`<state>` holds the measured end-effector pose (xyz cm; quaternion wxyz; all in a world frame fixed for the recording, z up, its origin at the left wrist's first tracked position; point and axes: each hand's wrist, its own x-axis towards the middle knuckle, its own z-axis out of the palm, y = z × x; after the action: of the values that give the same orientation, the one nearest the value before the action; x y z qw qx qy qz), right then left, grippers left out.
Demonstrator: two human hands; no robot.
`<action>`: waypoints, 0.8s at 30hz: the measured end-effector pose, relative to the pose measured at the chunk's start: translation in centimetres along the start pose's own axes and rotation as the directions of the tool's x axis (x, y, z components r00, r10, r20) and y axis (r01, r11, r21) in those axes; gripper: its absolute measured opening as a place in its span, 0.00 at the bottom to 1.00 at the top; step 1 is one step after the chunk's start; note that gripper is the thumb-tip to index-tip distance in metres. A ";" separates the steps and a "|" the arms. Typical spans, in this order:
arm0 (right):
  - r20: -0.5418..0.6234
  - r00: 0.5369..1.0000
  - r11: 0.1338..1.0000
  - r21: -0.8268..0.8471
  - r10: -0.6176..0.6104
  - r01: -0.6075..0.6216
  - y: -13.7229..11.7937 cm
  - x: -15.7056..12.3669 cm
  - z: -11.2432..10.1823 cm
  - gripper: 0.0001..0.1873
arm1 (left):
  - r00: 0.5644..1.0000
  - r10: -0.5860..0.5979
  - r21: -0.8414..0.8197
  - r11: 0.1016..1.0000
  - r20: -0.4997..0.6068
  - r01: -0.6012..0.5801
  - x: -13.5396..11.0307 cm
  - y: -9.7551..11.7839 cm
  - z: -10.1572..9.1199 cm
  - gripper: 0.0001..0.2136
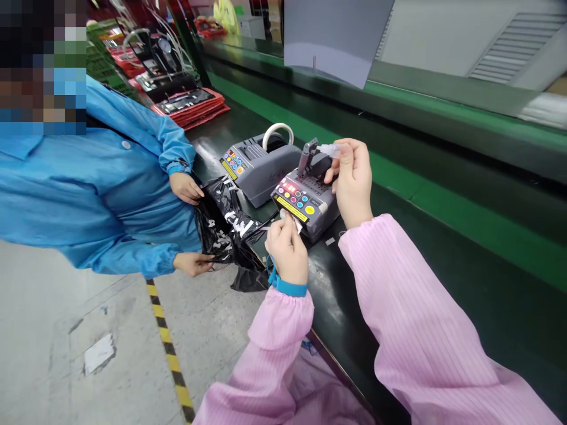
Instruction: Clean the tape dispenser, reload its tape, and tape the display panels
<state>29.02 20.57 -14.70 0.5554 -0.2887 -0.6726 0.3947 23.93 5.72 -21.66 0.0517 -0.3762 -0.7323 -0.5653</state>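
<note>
A grey automatic tape dispenser [323, 192] stands on the dark bench with its lit red display and coloured buttons toward me. From its top rises a grey flap or arm [306, 158]. My right hand [354, 177], fingers closed, pinches a translucent whitish piece [328, 151] beside that raised part; its exact kind is unclear. Lower down, at the dispenser's front edge, my left hand [290, 251] is closed in a pinch. A small white piece of tape [298, 225] shows at its fingertips. A blue wrist strap [290, 287] circles my left wrist.
A second tape dispenser [261, 168] with a white tape roll [278, 134] stands to the left. A co-worker in a blue coat [101, 183] holds open a black plastic bag [243, 254] with white scraps. Red trays [195, 109] sit behind; a grey panel [334, 38] hangs above.
</note>
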 end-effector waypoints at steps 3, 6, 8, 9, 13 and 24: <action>-0.037 0.997 0.998 0.009 0.061 -0.061 0.2 0.0 0.5 0.30 | 1.000 0.019 -0.032 0.999 0.016 -0.019 -1.1 0.7 -0.1 0.17; -0.085 0.988 0.991 0.045 0.127 -0.124 -0.8 -0.3 1.0 0.30 | 0.998 0.060 -0.012 0.998 0.006 -0.060 -1.4 1.2 -0.6 0.16; -0.083 0.983 0.987 0.025 0.163 -0.161 -1.9 -0.3 1.1 0.28 | 0.996 0.088 -0.037 0.996 0.016 -0.087 -0.8 1.0 -1.1 0.14; -0.057 0.984 0.985 -0.034 0.169 -0.171 -2.4 -0.1 1.0 0.27 | 0.994 0.103 -0.049 0.994 0.028 -0.102 -0.2 0.6 -1.2 0.13; -0.072 0.982 0.894 -0.408 0.173 -0.187 -3.7 0.7 0.7 0.21 | 0.984 0.150 0.283 0.944 0.092 -0.170 2.5 -1.6 -0.7 0.12; -0.122 0.985 0.993 0.002 0.119 -0.120 -0.4 0.4 1.4 0.20 | 0.994 0.102 0.064 0.993 -0.032 -0.100 2.7 -1.0 0.0 0.17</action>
<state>27.57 20.33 -14.25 0.5701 -0.3536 -0.6199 0.4070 21.39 7.00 -21.11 0.1047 -0.4010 -0.7286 -0.5453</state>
